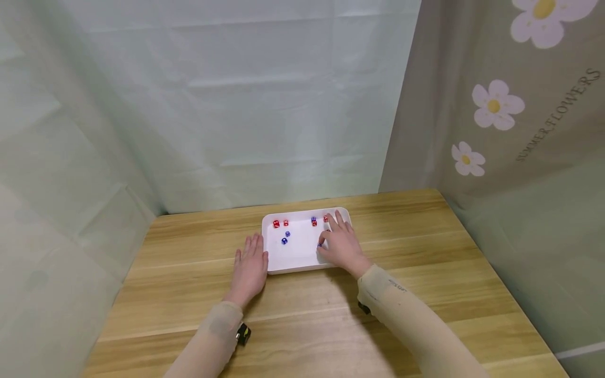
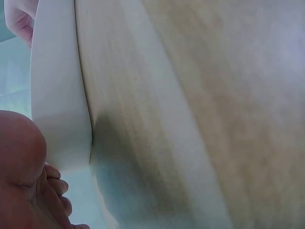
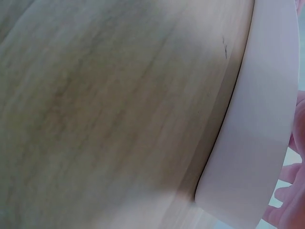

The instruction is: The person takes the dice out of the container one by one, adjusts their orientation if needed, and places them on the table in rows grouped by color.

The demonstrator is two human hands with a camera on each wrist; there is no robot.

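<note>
A shallow white tray (image 1: 295, 260) lies on the table with several small red and blue dice in it. My right hand (image 1: 342, 245) reaches over the tray's right side, thumb and forefinger pinching a blue die (image 1: 319, 245), its other fingers spread toward the far rim. Close to those fingertips is a red die (image 1: 325, 218). Farther left, another blue die (image 1: 313, 218) and a red die (image 1: 314, 223) sit together. My left hand (image 1: 250, 269) lies with straight fingers along the tray's left side; the tray's outer wall (image 2: 59, 90) fills part of the left wrist view.
In the tray's left half are two red dice (image 1: 276, 224) near the far rim and two blue dice (image 1: 284, 241) nearer the middle. The wooden table (image 1: 302, 325) meets a pale cloth curtain (image 1: 264, 105) at the back. A flowered curtain (image 1: 510, 173) hangs on the right.
</note>
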